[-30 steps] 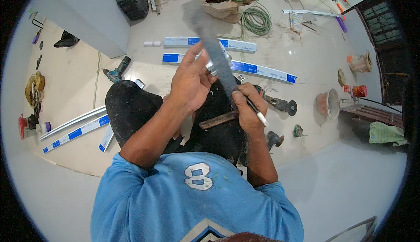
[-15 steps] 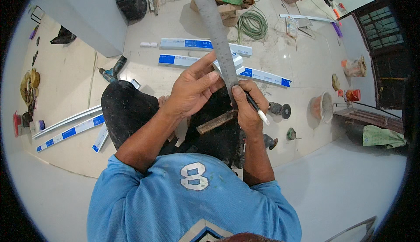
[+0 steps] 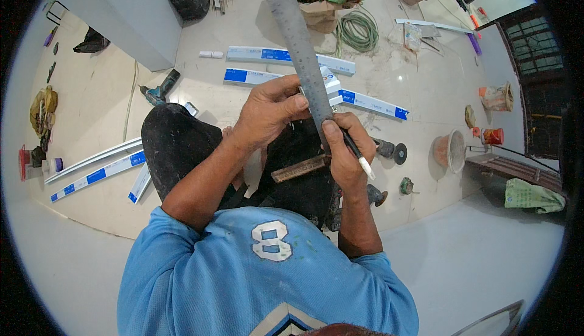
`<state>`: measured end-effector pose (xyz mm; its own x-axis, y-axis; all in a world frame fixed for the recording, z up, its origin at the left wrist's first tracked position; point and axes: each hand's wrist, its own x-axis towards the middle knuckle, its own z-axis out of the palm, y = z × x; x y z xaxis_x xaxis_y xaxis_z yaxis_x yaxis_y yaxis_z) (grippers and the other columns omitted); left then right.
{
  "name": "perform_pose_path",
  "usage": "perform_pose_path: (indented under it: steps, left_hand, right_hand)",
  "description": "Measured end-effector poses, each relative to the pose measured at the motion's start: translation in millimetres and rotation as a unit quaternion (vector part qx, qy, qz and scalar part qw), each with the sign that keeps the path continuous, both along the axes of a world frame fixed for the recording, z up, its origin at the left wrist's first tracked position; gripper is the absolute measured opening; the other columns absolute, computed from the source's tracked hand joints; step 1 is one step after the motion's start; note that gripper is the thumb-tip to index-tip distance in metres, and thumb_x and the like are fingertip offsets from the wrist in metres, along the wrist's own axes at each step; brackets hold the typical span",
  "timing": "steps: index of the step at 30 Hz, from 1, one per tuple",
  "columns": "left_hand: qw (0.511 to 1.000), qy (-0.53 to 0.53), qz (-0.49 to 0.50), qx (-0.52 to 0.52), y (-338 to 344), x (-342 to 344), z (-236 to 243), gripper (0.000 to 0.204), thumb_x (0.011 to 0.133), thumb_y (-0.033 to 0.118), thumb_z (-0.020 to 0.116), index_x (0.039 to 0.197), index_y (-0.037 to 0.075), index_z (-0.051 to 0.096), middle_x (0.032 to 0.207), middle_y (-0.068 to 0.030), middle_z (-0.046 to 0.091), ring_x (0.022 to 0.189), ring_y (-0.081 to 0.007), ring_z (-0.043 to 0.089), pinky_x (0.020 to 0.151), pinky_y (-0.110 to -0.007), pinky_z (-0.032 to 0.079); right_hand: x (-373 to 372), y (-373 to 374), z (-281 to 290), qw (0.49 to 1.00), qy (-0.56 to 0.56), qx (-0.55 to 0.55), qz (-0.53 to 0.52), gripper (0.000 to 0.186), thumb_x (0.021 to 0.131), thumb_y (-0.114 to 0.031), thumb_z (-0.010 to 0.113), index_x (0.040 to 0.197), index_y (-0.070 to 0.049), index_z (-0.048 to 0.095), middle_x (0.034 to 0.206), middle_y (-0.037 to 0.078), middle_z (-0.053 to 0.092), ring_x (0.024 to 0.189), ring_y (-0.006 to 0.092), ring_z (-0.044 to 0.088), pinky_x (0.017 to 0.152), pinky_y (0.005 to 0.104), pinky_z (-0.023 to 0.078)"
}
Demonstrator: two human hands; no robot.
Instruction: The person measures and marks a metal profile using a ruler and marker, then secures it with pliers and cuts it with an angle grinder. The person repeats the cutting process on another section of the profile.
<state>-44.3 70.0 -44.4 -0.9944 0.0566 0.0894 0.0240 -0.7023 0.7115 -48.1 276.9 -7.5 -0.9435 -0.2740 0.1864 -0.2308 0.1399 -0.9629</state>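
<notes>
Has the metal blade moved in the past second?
Yes: the metal blade now reaches higher up the picture, judged against the green coil on the floor.

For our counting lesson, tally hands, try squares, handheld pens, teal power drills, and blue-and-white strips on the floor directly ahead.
Left hand, right hand: 2
Try square: 1
Handheld pen: 1
Teal power drill: 1
Blue-and-white strips: 2
Total: 7

The left hand (image 3: 271,112) bends toward the curled right hand (image 3: 348,150).
</notes>
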Motion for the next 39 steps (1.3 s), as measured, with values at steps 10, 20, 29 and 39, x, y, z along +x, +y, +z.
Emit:
perform_pose_path:
  steps: [10,20,29,39]
  left_hand:
    - [0.998,-0.061,0.012,-0.030,6,2,-2,0.053,0.104,0.014,0.076,0.150,-0.006,0.060,0.138,-0.0188,0.071,0.125,-0.0273,0.072,0.105,-0.042,0.064]
    - [0.997,-0.073,0.019,-0.021,9,1,-17,0.053,0.105,0.013,0.074,0.152,-0.005,0.057,0.144,-0.0193,0.068,0.129,-0.0284,0.070,0.109,-0.044,0.062]
    - [0.999,-0.049,0.016,0.001,8,1,-27,0.058,0.100,0.005,0.078,0.153,-0.006,0.057,0.140,-0.0201,0.068,0.127,-0.0263,0.070,0.107,-0.040,0.063]
    - [0.993,-0.059,0.077,-0.061,19,2,-20,0.057,0.095,-0.001,0.081,0.148,-0.005,0.061,0.132,-0.0164,0.073,0.117,-0.0228,0.072,0.106,-0.038,0.061]
  right_hand:
    - [-1,4,-17,0.999,0.013,0.032,-0.021,0.010,0.100,-0.005,0.076,0.104,0.003,0.073,0.090,0.011,0.070,0.080,0.0191,0.067,0.074,0.0338,0.053]
    - [-3,1,-27,0.999,-0.008,0.040,-0.018,0.012,0.101,-0.008,0.077,0.106,0.002,0.074,0.087,0.009,0.070,0.078,0.0154,0.065,0.071,0.0330,0.052]
    - [-1,1,-32,0.998,-0.029,0.048,-0.030,0.013,0.102,-0.010,0.077,0.106,0.002,0.074,0.088,0.010,0.070,0.079,0.0179,0.066,0.074,0.0344,0.053]
    - [-1,-1,-31,0.999,-0.014,0.043,-0.026,0.012,0.101,-0.009,0.077,0.106,0.003,0.075,0.091,0.011,0.072,0.082,0.0179,0.068,0.076,0.0340,0.054]
